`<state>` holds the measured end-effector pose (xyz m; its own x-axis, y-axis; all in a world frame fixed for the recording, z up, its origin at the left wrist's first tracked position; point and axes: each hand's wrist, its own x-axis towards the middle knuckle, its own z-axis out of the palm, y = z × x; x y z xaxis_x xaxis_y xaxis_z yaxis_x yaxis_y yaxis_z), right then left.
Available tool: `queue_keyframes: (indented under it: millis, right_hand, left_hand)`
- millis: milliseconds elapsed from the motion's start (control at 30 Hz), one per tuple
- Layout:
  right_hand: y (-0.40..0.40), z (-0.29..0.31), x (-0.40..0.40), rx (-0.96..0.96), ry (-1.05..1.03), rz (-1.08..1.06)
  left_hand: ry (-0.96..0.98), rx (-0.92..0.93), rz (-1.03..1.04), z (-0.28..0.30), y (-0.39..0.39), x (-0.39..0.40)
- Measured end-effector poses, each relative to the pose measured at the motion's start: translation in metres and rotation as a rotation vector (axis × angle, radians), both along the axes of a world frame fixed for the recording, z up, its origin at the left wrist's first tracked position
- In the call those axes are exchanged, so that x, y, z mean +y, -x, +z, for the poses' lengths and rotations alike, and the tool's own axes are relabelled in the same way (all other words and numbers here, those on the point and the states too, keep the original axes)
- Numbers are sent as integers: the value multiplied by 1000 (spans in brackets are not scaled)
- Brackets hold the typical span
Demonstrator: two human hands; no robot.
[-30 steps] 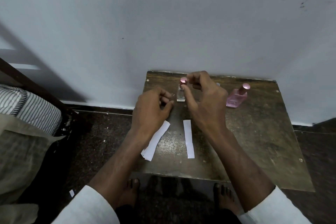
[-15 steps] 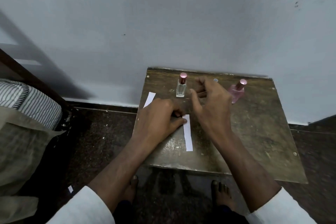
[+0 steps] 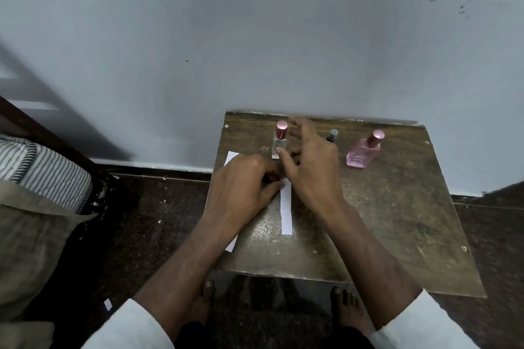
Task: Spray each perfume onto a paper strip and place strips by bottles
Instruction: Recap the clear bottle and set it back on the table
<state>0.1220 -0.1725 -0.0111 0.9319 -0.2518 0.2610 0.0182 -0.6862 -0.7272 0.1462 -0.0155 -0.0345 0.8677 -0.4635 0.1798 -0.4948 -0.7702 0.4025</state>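
A small clear perfume bottle (image 3: 279,140) with a pink cap stands at the back of the worn wooden stool (image 3: 397,221). A pink bottle (image 3: 363,153) stands at the back right. Between them is a slim dark bottle (image 3: 331,135) with a grey cap, partly hidden by my right hand (image 3: 310,170). That hand hovers with fingers spread and holds nothing. One white paper strip (image 3: 286,210) lies mid-stool. My left hand (image 3: 243,188) is curled with its fingertips pinching that strip's top end. A second strip (image 3: 232,158) lies under my left wrist, left of the clear bottle.
The stool stands against a pale wall (image 3: 255,51). A striped cushion (image 3: 48,170) and cloth sit at the left beside a dark wooden rail. My bare feet (image 3: 348,309) are on the dark floor at the stool's front edge.
The left strip went from under my left wrist back to beside the clear bottle. My left hand came down onto the middle strip's top end. My right hand let go near the clear bottle and opened.
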Motion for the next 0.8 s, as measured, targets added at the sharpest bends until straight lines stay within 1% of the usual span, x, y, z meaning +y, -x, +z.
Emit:
queue_keyframes:
  millis: [133, 267, 467, 600, 800]
  right_hand:
    - [-5, -1, 2, 12, -19, 3]
    - [-6, 0, 2, -17, 20, -15]
    - [-2, 6, 0, -140, 20, -74]
    - [2, 5, 0, -118, 21, -86]
    - [4, 2, -3, -112, 5, -77]
  left_hand:
    - [31, -21, 28, 2, -2, 1]
    - [62, 15, 36, 1, -2, 6]
    - [-17, -24, 35, 1, 1, 9]
    - [2, -10, 64, 2, 2, 6]
    - [25, -48, 123, 0, -2, -1]
